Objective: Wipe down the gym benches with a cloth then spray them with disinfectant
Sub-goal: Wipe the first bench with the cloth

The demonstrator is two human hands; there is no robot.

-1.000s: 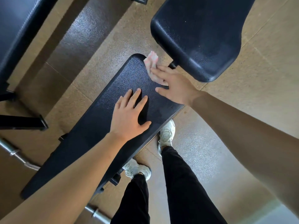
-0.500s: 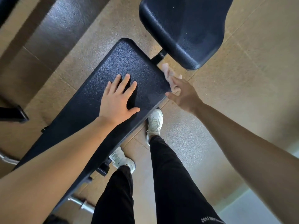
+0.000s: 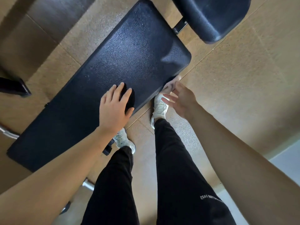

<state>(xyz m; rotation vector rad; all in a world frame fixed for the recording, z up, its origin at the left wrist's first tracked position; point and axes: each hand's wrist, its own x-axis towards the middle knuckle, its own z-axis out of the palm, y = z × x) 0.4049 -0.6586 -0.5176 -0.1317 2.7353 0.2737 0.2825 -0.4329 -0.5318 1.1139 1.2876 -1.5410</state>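
Pushes with the right fingers (image 3: 177,85), spread and mostly straight with the thumb held apart, on a small pale pink-white cloth (image 3: 169,86). Squashes that cloth against the near side edge of the long black bumpy padded gym bench (image 3: 129,54), close to its corner, most likely so the side gets wiped and not only the top. Holds the right hand (image 3: 181,101) turned on its side, probably to reach that thin edge from the floor side. Lays the left fingers (image 3: 124,90) flat and a little apart on top of the bench, near the same edge, holding nothing. Leans on the left hand (image 3: 113,109), likely to stay steady while bending over and to stop the bench from rocking. Stands right beside the bench in white lace-up shoes (image 3: 159,108) and black trousers (image 3: 178,159), one shoe just below the cloth, so both arms can reach. Shows a second black padded seat (image 3: 211,18) past the far end, with a dark metal piece (image 3: 180,26) between the two, over the brown speckled floor (image 3: 235,78). Shows no spray bottle anywhere, so looks like the wiping part, with the spraying not yet done.
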